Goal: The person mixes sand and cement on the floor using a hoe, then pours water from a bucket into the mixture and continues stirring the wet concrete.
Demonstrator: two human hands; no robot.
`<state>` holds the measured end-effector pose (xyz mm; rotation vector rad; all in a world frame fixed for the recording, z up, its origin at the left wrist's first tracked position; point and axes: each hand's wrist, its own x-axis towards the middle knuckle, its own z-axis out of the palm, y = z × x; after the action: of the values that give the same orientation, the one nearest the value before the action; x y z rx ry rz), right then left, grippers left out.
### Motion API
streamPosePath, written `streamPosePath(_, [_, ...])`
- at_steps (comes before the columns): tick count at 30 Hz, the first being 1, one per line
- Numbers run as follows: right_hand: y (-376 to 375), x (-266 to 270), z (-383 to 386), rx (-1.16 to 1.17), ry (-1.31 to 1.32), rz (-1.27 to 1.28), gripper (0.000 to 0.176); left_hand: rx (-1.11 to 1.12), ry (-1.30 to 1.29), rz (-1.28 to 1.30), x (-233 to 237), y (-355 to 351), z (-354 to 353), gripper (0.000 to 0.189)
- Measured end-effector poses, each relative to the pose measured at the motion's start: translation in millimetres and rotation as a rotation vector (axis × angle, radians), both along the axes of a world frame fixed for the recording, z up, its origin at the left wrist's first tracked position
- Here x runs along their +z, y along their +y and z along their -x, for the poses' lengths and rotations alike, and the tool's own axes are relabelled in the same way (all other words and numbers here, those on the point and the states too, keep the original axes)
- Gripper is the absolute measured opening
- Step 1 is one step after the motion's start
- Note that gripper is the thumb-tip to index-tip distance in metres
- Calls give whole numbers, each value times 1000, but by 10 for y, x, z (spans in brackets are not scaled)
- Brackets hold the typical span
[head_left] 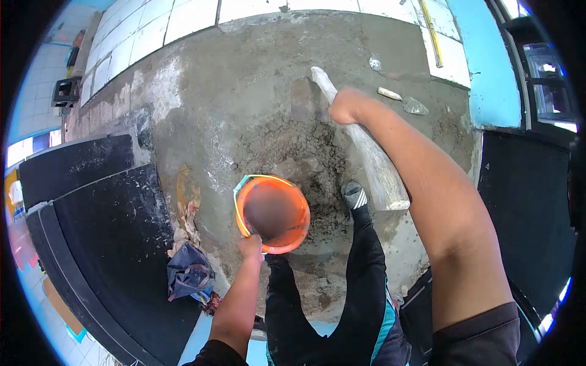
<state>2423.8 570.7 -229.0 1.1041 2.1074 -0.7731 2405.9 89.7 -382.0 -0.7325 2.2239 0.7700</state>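
My left hand (250,245) is closed on the near left rim of an orange bucket (295,239), by its yellow handle. The bucket's inside is a dark blur, so its contents cannot be made out. My right hand (346,106) wraps round the thick, pale wooden handle of a hoe (378,171). The handle slants from the far side down toward me. What looks like its grey blade lies at the far end, blending with the floor. Wet grey mortar (323,146) is heaped between the hoe and the bucket, with my shoe (354,195) at its edge.
A trowel (415,106) lies beyond my right arm. White tiles (189,21) line the far side, with a yellow strip-like tool (431,33) on them at right. Dark panels (110,226) stand at both sides. A crumpled dark blue bag (189,271) lies left of the bucket.
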Motion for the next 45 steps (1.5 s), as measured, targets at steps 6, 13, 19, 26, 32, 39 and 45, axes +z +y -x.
streamPosePath(6, [3,21,29,6,-3,6,41,-78,25,12,-21,243,134,32])
streamPosePath(13, [35,-60,55,15,-8,-3,40,-42,72,-125,-159,449,385,35])
streamPosePath(19, [48,-81,85,18,2,-9,40,-50,113,-187,-237,495,682,36])
streamPosePath(26, [16,-61,115,-1,-2,3,40,34,120,-154,-313,305,973,34])
streamPosePath(32, [-49,73,117,45,-28,3,40,254,56,-414,-508,-438,1215,32])
streamPosePath(39, [-170,-94,-8,155,-63,-68,40,659,41,-892,-993,-1681,1405,52])
streamPosePath(45, [-375,-111,-24,-3,-40,-64,37,897,202,-813,-1237,-2270,2040,29])
